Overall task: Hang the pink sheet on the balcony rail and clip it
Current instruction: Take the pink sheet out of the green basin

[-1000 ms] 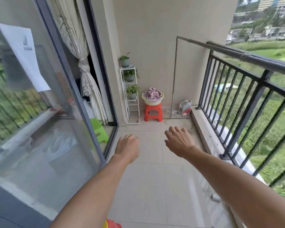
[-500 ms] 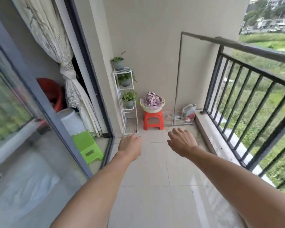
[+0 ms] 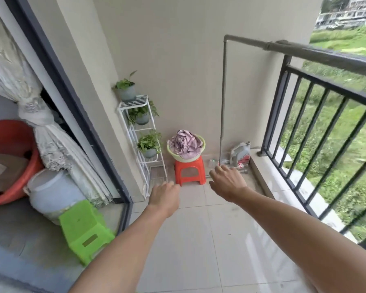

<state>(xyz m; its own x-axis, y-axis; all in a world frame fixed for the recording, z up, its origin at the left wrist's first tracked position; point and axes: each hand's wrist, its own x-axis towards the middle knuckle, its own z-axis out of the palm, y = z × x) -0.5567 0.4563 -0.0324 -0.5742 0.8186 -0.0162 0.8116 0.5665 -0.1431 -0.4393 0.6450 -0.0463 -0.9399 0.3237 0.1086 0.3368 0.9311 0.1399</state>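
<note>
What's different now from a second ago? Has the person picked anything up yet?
The person has walked forward, so the pink sheet, its basin and the red stool look nearer; the left hand and right hand reach closer to them. Nothing was taken or let go. The sheet stays heaped in the basin, both hands empty.
</note>
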